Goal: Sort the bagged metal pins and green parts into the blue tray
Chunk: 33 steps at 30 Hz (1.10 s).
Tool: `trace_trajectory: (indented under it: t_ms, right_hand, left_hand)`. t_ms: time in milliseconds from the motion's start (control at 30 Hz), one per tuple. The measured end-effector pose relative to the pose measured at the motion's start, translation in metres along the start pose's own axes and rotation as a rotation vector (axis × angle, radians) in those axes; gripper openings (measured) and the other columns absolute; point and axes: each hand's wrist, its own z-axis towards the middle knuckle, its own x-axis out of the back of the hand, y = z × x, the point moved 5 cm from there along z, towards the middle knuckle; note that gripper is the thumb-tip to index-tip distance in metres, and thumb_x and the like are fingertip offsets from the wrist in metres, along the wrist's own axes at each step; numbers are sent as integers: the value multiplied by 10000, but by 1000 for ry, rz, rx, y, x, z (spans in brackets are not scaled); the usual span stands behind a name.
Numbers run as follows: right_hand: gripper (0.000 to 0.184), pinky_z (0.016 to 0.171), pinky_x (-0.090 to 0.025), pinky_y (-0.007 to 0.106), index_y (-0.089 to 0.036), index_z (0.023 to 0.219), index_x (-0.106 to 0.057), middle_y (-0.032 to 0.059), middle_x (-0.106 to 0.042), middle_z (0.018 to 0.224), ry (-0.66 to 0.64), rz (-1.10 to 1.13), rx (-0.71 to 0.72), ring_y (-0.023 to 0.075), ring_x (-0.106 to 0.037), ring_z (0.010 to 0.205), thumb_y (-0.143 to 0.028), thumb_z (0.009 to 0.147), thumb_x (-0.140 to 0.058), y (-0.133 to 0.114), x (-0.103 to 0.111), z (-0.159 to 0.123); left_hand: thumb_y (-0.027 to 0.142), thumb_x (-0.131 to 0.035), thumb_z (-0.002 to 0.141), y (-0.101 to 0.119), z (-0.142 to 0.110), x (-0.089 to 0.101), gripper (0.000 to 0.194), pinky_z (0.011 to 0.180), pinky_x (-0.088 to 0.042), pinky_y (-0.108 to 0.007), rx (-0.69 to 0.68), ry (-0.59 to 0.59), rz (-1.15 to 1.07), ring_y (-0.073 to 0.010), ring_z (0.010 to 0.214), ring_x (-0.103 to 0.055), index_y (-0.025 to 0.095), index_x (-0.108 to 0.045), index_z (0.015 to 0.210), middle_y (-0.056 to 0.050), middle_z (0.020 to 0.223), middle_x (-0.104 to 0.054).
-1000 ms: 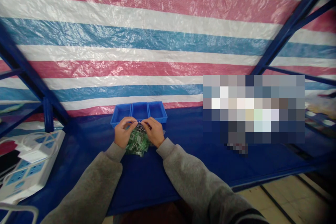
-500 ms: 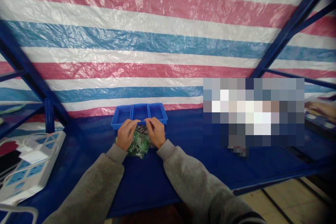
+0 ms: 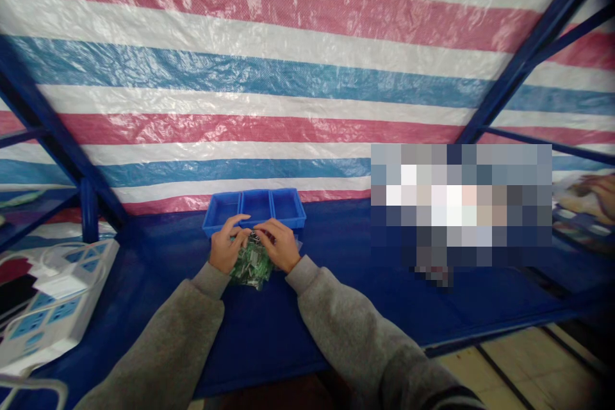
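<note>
A pile of small green pieces with thin metal bits (image 3: 254,266) lies on the blue tabletop, with shiny clear plastic around its edges. On the pile's left side is my left hand (image 3: 225,248), its index finger raised and its thumb and another finger closed together over the pile. From the right, my right hand (image 3: 283,246) reaches in with thumb and fingertips pinched, close to the left fingertips. Whatever lies between the fingers is too small to name. Just behind both hands stands a blue three-compartment tray (image 3: 206,228).
A white power strip (image 3: 91,307) with plugs and cables sits at the left. Blue metal posts (image 3: 89,211) and a striped plastic sheet (image 3: 288,99) stand behind the table. At the right, a blurred-out area covers part of the table, with another person's hand (image 3: 600,192) beyond it.
Both hands have drawn back from the tray's front edge toward the pile. My left index finger has lifted, and my right fingertips have moved left and down into the metal bits.
</note>
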Motion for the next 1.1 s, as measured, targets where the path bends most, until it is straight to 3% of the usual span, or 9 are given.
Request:
trace_trajectory:
  t_ms: [100,233,300,500,700,800,900,1100]
  right_hand:
    - [191,709,-436,246,-190,890,-642,38,-610,806,-16,-13,0,143,-556,756,-269,905,-468,2,-2,1]
    - [198,708,-433,251,-191,871,-638,34,-613,786,37,-37,-45,145,-558,740,-272,909,-462,6,0,2]
    - [196,725,-436,253,-193,912,-640,38,-626,817,52,-36,-56,147,-567,761,-271,909,-461,7,1,2]
    - [230,757,-439,262,-194,1043,-618,47,-642,904,109,-85,-123,150,-579,788,-248,911,-438,11,5,1]
    - [235,759,-430,256,-182,963,-629,49,-635,904,142,-182,-180,149,-577,804,-217,911,-402,17,11,3]
    - [192,748,-421,248,-189,919,-636,41,-626,892,95,-294,-233,146,-573,794,-201,883,-447,22,11,3]
    - [129,720,-412,240,-206,833,-650,21,-618,835,-44,-397,-270,141,-573,764,-194,838,-521,29,3,1]
    - [109,718,-405,240,-230,843,-674,6,-613,809,-277,-433,-233,142,-576,791,-306,820,-598,30,-12,-3]
  left_hand:
    - [316,-532,842,-2,1,-1,298,474,-406,-179,18,-3,-62,-75,415,-473,175,-552,1104,81,481,-512]
    - [330,-591,797,-4,-1,1,211,604,-513,-233,-9,92,-36,-128,588,-629,175,-646,929,-2,694,-676]
    - [330,-600,790,-3,-1,5,183,666,-531,-255,-43,156,37,-147,654,-656,180,-676,861,-16,756,-701]
    - [311,-558,832,-5,15,36,205,861,-481,-325,-231,421,392,-191,862,-655,175,-692,909,-56,915,-711]
    - [368,-462,876,-33,33,34,326,937,-390,-394,-151,176,742,-255,1124,-535,169,-626,1075,-112,1205,-594]
    - [392,-417,887,-42,28,28,342,874,-404,-387,-68,52,829,-252,979,-601,160,-651,980,-117,1035,-667]
    - [389,-394,891,-50,23,16,344,859,-404,-381,-70,-84,824,-227,835,-627,172,-661,883,-92,880,-699]
    - [335,-380,896,-52,20,11,300,1008,-290,-435,-132,-65,782,-208,926,-593,193,-644,879,-64,930,-685]
